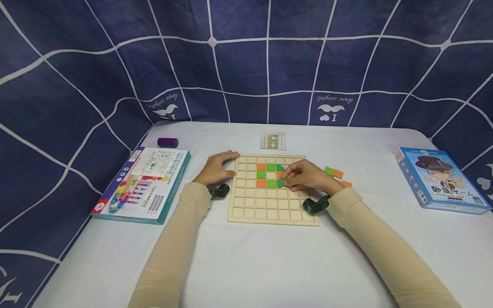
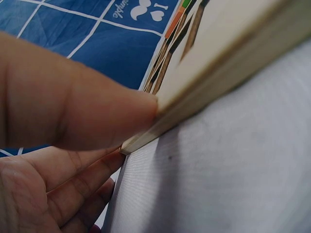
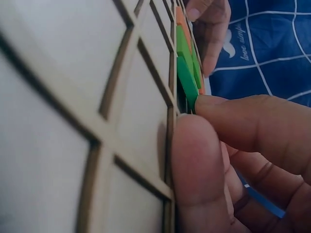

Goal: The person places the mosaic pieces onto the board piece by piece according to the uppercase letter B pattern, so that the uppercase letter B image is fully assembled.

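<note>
A wooden grid board (image 1: 265,214) lies on the white table, with several orange, light green and dark green tiles in its upper middle cells. My left hand (image 1: 217,168) rests at its left edge with the fingers extended, the thumb (image 2: 112,116) touching the rim. Over the board's right side, my right hand (image 1: 304,174) pinches a dark green tile (image 3: 187,77) between thumb and forefinger. That tile sits tilted at its cell, beside a light green tile (image 1: 271,183). The lower part of the pinched tile is hidden by the fingertips.
Loose green and orange tiles (image 1: 338,174) lie right of the board, partly behind my right wrist. A small pattern card (image 1: 273,140) is beyond it. Boxes stand left (image 1: 154,184) and right (image 1: 443,179); a purple cylinder (image 1: 167,143) lies at the back left.
</note>
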A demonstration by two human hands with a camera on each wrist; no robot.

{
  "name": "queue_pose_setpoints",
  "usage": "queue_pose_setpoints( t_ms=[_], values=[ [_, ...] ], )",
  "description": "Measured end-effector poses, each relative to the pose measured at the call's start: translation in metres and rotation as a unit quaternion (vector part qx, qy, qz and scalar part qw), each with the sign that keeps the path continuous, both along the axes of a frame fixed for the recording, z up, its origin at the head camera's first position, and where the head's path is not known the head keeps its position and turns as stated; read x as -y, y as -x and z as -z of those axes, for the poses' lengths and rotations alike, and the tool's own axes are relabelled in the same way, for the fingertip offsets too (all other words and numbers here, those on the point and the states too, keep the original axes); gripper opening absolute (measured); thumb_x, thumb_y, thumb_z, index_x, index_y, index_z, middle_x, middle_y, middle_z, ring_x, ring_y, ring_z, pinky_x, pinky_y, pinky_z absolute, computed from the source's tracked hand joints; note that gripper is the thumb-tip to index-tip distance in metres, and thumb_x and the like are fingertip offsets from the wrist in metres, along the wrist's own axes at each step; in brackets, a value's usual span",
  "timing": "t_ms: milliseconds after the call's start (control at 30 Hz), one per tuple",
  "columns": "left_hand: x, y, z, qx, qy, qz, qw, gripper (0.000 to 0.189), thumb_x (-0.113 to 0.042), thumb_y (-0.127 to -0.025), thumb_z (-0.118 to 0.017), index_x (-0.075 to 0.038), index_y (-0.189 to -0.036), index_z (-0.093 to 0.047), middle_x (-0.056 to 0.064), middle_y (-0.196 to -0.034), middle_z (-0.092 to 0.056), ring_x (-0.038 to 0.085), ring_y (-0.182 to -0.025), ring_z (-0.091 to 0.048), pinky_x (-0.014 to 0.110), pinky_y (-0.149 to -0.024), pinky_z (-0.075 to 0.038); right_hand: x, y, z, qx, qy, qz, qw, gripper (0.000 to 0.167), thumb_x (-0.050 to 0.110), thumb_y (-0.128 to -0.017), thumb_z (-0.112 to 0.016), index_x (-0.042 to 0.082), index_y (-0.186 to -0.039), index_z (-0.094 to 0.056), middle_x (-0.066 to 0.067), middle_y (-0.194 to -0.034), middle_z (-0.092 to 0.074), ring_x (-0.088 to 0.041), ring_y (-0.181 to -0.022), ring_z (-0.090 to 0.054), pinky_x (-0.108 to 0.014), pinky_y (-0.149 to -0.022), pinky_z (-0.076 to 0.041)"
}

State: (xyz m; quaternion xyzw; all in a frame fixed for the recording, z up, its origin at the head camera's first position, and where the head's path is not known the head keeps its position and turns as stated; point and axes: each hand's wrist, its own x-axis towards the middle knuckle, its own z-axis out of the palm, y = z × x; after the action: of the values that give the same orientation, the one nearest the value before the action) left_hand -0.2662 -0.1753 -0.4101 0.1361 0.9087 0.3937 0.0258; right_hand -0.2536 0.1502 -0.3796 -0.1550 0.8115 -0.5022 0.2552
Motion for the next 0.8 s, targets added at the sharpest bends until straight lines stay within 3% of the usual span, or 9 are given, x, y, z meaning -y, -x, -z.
queue_pose_setpoints(
  t_ms=[500,800],
  values=[
    [-0.001,0.001,0.000,-0.004,0.002,0.002,1.0000,0.070,-0.003,-0.085,-0.075,-0.002,-0.154,-0.060,0.015,-0.163,-0.053,0.032,-0.160,-0.037,0.049,-0.134,-0.023,0.000,0.000,0.002,-0.006,-0.014,0.000,0.9999,0.021,-0.003,-0.097,-0.074,-0.013,-0.114,-0.070,-0.006,-0.087,-0.068,-0.011,-0.070,-0.067,-0.021,-0.065,-0.063],
    [0.000,0.001,0.001,0.000,0.004,-0.002,1.0000,0.071,-0.003,-0.085,-0.075,-0.003,-0.154,-0.060,0.014,-0.163,-0.053,0.031,-0.160,-0.036,0.047,-0.135,-0.022,-0.009,0.000,0.004,0.016,0.038,-0.016,0.9990,0.025,0.000,-0.103,-0.067,-0.016,-0.123,-0.066,-0.010,-0.096,-0.071,-0.012,-0.078,-0.068,-0.023,-0.071,-0.065]
  ],
)
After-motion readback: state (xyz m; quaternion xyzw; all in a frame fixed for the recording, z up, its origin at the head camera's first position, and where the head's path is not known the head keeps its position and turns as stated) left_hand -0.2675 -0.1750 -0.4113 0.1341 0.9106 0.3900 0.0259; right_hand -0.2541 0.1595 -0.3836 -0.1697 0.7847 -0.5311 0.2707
